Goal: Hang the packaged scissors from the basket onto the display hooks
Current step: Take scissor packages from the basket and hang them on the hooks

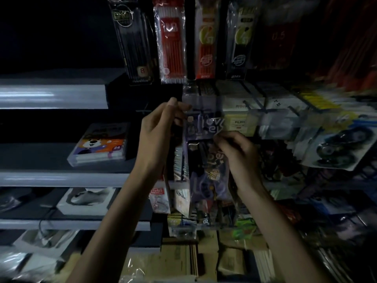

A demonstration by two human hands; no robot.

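Left fingers (179, 108) pinch the top left corner of the packaged scissors (206, 160), thumb on the near side, the rest curled behind the header card. Likely reason: it steers the hang hole toward a hook. Right fingers (222, 139) are bunched and pinching the package's right edge just under the header, steadying it so it doesn't swing or twist.

Left hand (161, 135) is raised higher than right hand (238, 152); both forearms come up from below, so the pack hangs upright between them, header up, purple print facing the camera.

The pack is at the display, in front of other hanging packs, not in the basket. The basket isn't in view. I can't tell whether the hole is already on a hook: the area is dark and smeared, and the hook tip isn't resolvable. Dark hook arms (255, 106) show to the right along the rack.

Above hang pencil packs (171, 41). To the left, grey shelves (53, 97) carry a boxed crayon set (100, 144).

Judgement: mid-hang, alignment stage. Risk is missing the hole in this light.
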